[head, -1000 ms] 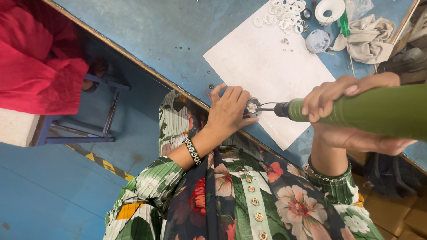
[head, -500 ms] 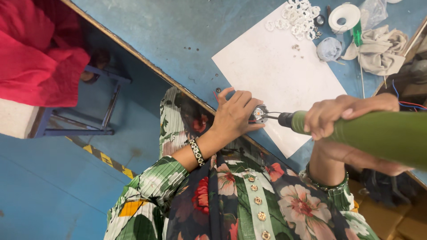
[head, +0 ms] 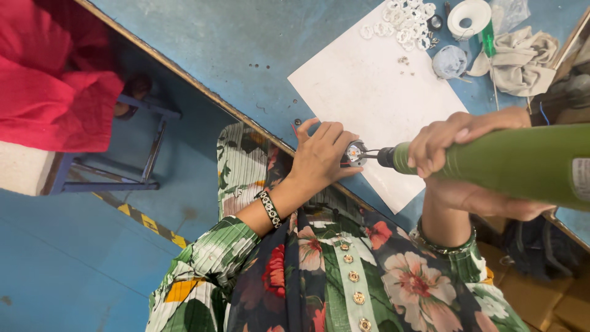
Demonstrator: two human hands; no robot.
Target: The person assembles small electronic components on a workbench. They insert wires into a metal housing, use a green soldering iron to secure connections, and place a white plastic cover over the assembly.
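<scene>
My left hand [head: 321,155] pinches a small round metal part [head: 354,152] at the near edge of a blue table [head: 246,55]. My right hand [head: 468,161] grips a thick green power screwdriver [head: 513,163], held level, with its dark bit touching the small part. Both hands hover over the corner of a white sheet [head: 375,98] lying on the table. A patterned bracelet sits on my left wrist and a green bangle on my right.
At the table's far side lie several small white rings [head: 405,24], a white tape roll [head: 469,15], a green-handled tool [head: 488,43], a crumpled beige cloth [head: 519,58] and a small blue-grey wad [head: 450,61]. A red cloth [head: 52,74] hangs over a blue stool [head: 123,178] on the blue floor.
The camera view has shifted slightly, so the table items sit a little lower. My hands keep the same hold on the small part and the screwdriver.
</scene>
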